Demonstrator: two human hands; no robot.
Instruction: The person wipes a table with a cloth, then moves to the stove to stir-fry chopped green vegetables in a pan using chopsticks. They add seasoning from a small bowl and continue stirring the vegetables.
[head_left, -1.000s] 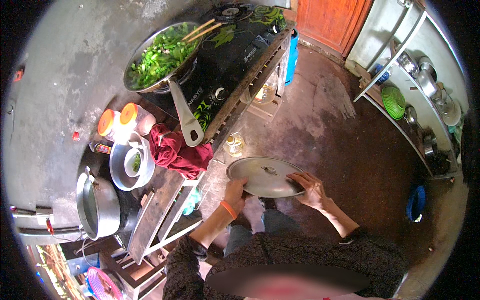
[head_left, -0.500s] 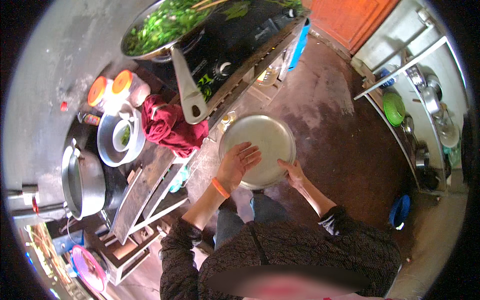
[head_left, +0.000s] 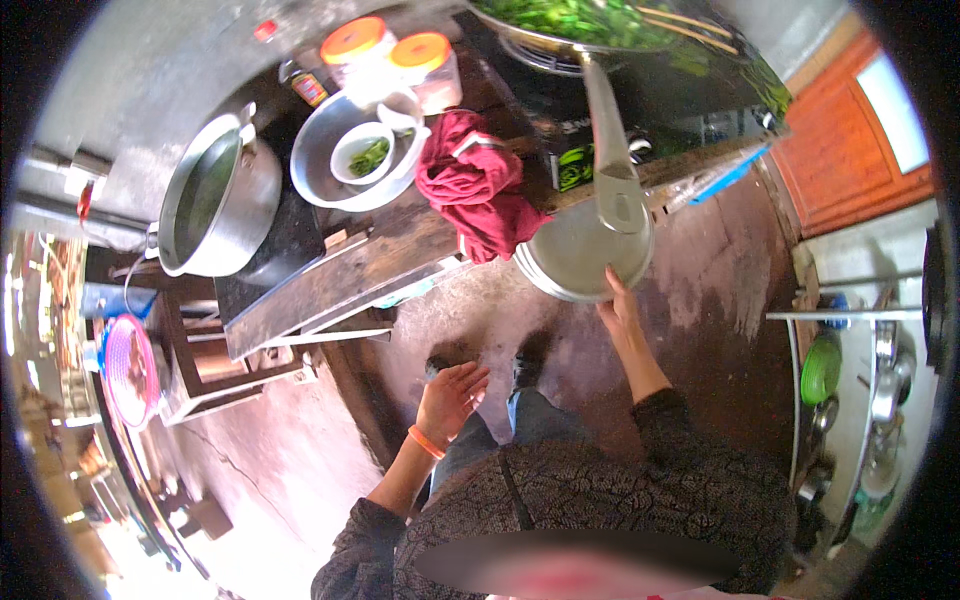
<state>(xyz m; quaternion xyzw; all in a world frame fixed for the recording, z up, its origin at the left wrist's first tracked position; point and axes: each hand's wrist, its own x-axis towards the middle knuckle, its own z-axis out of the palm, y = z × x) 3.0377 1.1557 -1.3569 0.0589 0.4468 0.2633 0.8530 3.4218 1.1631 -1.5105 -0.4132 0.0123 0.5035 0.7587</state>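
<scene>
Hovering our left hand [head_left: 452, 400], empty, fingers nearly together | our right hand [head_left: 622, 310] pinches lid [head_left: 575, 258], other fingers hidden | lid by counter [head_left: 385, 255], partly under pan handle [head_left: 605, 130]: we judge lifting could knock it, spilling greens [head_left: 575, 20]

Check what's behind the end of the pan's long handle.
The round metal lid shows to the left of and below the end of the handle; the part directly behind it is covered and can't be seen.
</scene>
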